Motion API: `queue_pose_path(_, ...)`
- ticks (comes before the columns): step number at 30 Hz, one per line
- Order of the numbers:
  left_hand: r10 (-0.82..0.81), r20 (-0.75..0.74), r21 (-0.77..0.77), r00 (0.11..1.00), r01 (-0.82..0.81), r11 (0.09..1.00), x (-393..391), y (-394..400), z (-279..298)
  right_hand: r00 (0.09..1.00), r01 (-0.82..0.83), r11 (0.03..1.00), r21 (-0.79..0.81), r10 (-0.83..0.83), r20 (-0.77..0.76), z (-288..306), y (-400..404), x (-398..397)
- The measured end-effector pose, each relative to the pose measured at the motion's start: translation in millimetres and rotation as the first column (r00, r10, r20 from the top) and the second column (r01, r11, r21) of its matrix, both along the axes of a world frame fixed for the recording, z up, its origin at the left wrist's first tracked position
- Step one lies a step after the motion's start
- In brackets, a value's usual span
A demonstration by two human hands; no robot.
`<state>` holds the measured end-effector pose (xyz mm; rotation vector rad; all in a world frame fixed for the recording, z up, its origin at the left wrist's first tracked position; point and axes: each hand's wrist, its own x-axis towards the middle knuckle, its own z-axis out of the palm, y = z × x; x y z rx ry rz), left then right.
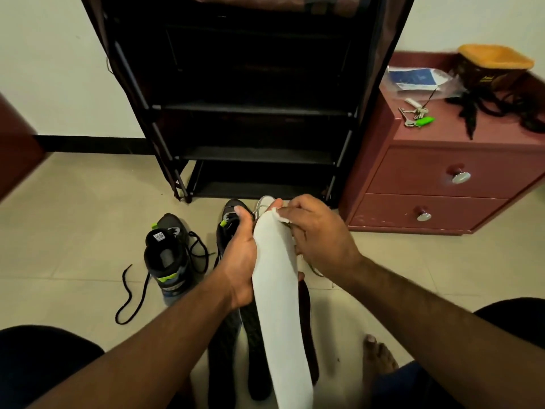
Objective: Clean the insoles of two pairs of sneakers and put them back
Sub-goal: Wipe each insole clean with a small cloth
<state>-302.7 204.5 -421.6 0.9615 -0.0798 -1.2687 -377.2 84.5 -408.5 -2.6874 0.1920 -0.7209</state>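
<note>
The left hand (239, 261) grips the white insole (275, 290) at mid-length; the right hand (315, 231) pinches a small white wipe (280, 215) on its toe end, at twelve o'clock. The insole appears light and flexible, best supported mid-length. Dark sneakers (168, 261) stand at nine o'clock on the floor (73, 231).

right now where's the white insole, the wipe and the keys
white insole (274, 278): head view, middle of its flat face
wipe (279, 215): head view, the white bit by the right hand's fingers
keys (415, 118): head view, the bunch on the red cabinet
</note>
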Motion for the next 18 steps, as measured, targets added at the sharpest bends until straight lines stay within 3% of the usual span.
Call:
queue_pose_path(4,0.07,-0.049,-0.062,0.996,-0.073,0.995,2.9,-0.1,-1.1,0.973,-0.227,0.973,-0.035,0.228,0.029,0.0,24.8,-4.4)
queue_pose_path(6,0.059,-0.033,-0.036,0.998,-0.06,0.998,2.7,0.3,-1.6,0.976,-0.215,0.975,-0.058,0.217,0.015,-3.3,15.0,-1.4)
queue_pose_path(9,0.009,-0.008,-0.001,1.0,-0.009,1.0,2.0,1.7,-1.3,0.998,-0.064,0.998,-0.015,0.065,0.022,-7.4,-1.5,0.7)
queue_pose_path(14,0.096,-0.036,-0.014,0.995,-0.096,0.995,4.6,0.3,-4.9,0.955,-0.297,0.951,-0.083,0.296,-0.023,-8.9,21.8,-5.5)
queue_pose_path(18,0.013,-0.043,0.061,0.999,-0.01,0.998,2.3,3.0,-9.9,0.993,-0.102,0.994,-0.044,0.099,-0.061,-9.3,-2.1,-0.2)
